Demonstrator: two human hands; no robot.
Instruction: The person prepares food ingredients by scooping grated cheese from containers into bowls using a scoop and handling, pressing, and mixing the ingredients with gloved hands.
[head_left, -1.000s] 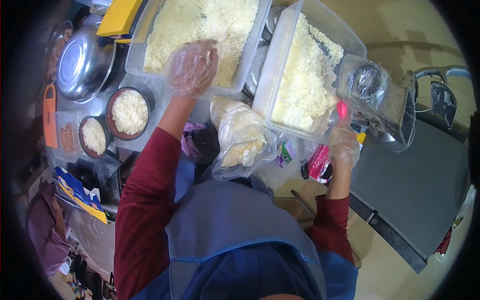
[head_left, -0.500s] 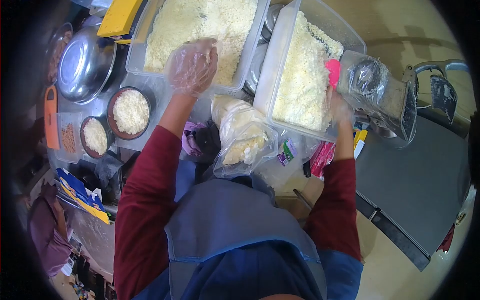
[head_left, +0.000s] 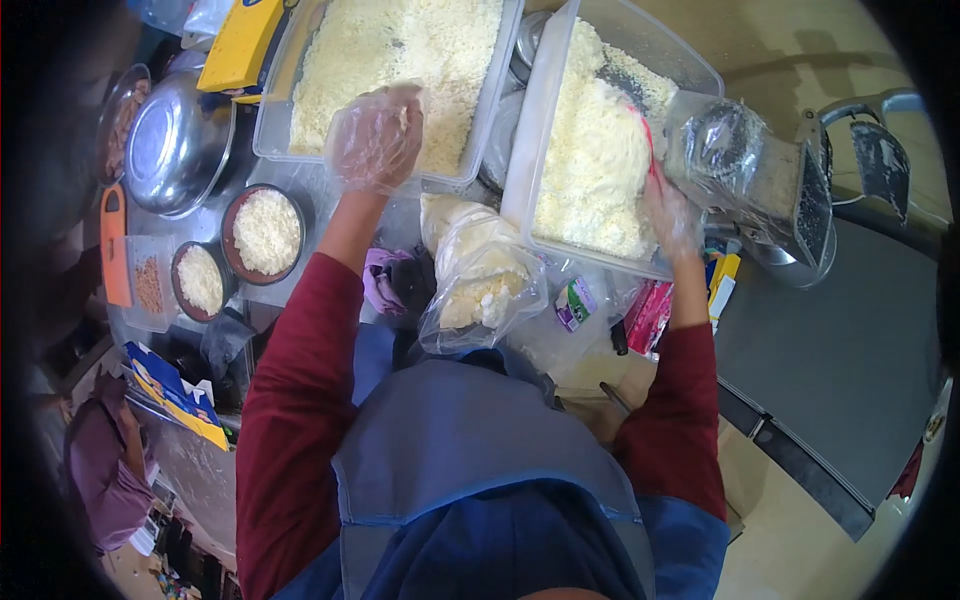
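Observation:
Two clear plastic tubs of pale yellow, crumbly grated food, looking like cheese, stand before me. Over the near edge of the left tub (head_left: 268, 128) hovers my left hand (head_left: 376, 140) in a clear plastic glove, its fingers loosely bent and nothing visible in them. My right hand (head_left: 672, 215), also gloved, reaches into the right side of the right tub (head_left: 522, 165). It grips a thin pink scraper (head_left: 645, 135), seen nearly edge-on against the heap of grated food (head_left: 595, 150). A clear bag of pale food (head_left: 480, 275) lies between my arms.
At left are two bowls of white gratings (head_left: 266, 232) (head_left: 200, 280), an upturned steel bowl (head_left: 180, 140), an orange-handled tool (head_left: 115, 245) and a yellow box (head_left: 240, 45). A plastic-wrapped machine part (head_left: 735, 150) juts close to my right hand. Another person (head_left: 105, 455) is at lower left.
The pink scraper has turned from flat-on to nearly edge-on and moved left, pushing the grated food into a higher heap. My left hand has barely shifted.

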